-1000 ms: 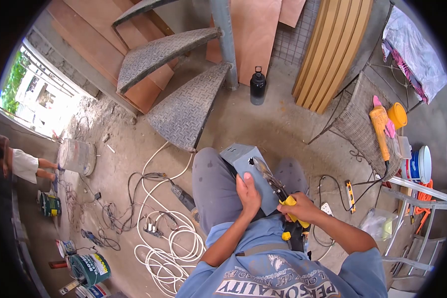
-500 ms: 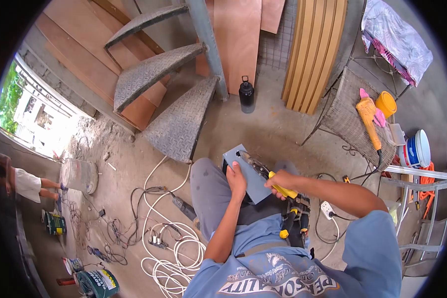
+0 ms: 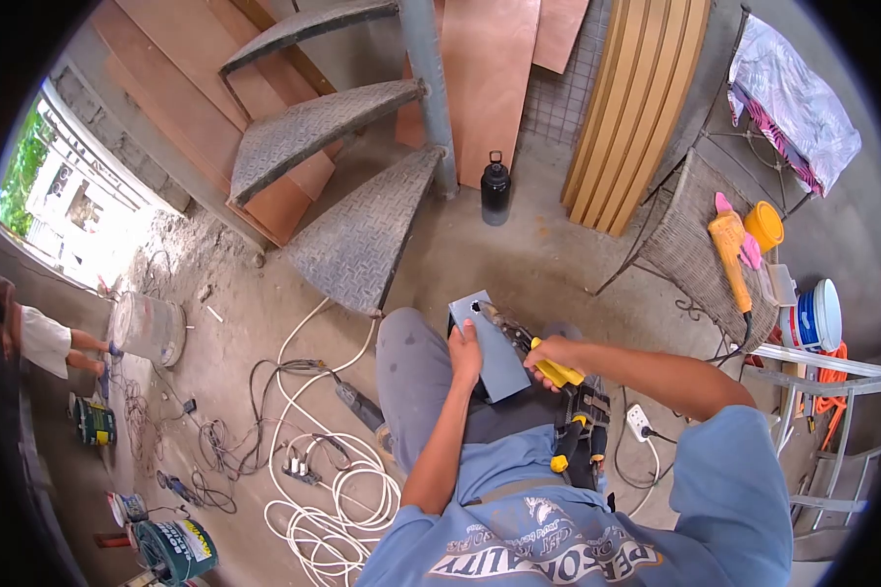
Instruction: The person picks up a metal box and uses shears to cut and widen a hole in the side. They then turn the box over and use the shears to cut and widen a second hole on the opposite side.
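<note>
A long grey metal box (image 3: 499, 368) lies tilted across my lap, with a small jagged dark hole near its far end. My left hand (image 3: 466, 356) is closed around its left side, thumb on the upper face. In my right hand (image 3: 550, 358) are yellow-handled tin snips (image 3: 563, 376), the fingers wrapped round the handles. Their metal head reaches over the box, the jaw tips right by the hole. At my waist hangs a tool belt (image 3: 584, 423) with yellow and black tools.
Metal spiral stairs (image 3: 360, 235) rise ahead, a black bottle (image 3: 495, 191) beside them. Coiled white cable (image 3: 338, 514) lies at left. A wicker chair (image 3: 690, 220) at right holds a yellow power tool (image 3: 730, 249). An extension socket (image 3: 638, 422) is on the floor. Another person (image 3: 44, 338) stands far left.
My view has shifted slightly, so the surroundings sit a little differently. Both hands keep their grip on the box and snips, and the jaws stay by the hole.
</note>
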{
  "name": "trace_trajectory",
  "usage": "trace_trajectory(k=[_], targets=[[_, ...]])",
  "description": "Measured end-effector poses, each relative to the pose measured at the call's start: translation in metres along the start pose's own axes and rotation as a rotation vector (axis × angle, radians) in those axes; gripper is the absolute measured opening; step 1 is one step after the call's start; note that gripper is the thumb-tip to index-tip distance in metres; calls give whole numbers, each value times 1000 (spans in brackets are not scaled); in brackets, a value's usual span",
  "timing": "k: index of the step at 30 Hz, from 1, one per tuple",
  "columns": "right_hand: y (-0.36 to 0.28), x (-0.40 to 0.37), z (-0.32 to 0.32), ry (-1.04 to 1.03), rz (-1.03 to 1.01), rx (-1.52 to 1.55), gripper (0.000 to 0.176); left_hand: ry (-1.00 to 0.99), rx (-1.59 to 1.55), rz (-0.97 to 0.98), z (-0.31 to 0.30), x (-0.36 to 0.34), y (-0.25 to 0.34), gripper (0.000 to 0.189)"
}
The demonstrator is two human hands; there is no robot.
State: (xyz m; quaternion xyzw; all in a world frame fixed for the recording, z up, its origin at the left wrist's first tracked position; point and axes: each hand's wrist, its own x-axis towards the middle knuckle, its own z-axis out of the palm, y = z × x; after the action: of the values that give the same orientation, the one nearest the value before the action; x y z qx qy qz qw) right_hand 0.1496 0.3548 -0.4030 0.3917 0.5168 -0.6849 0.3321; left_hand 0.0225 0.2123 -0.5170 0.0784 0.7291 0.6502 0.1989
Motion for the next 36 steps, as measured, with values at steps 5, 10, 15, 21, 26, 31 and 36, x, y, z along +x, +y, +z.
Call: trace_trajectory(k=[5,10,15,21,26,31,36], targets=[[3,10,-2,11,-4,14,23,-16,42,7,3,7,-15,43],[1,30,-11,12,18,2,21,-34,30,-109,4,14,-14,42],[-9,35,-18,-88,86,-19,22,2,16,-133,10,29,-34,41],[-12,35,-17,-88,110,-26,24,-60,50,-158,4,28,-27,41],[-12,39,-18,-47,109,-28,24,-38,33,-152,6,25,-19,40],[-16,40,-23,5,129,-88,24,-46,73,-158,5,25,-12,44],[-18,42,-30,-102,86,-98,21,-75,119,-198,4,32,-15,59]])
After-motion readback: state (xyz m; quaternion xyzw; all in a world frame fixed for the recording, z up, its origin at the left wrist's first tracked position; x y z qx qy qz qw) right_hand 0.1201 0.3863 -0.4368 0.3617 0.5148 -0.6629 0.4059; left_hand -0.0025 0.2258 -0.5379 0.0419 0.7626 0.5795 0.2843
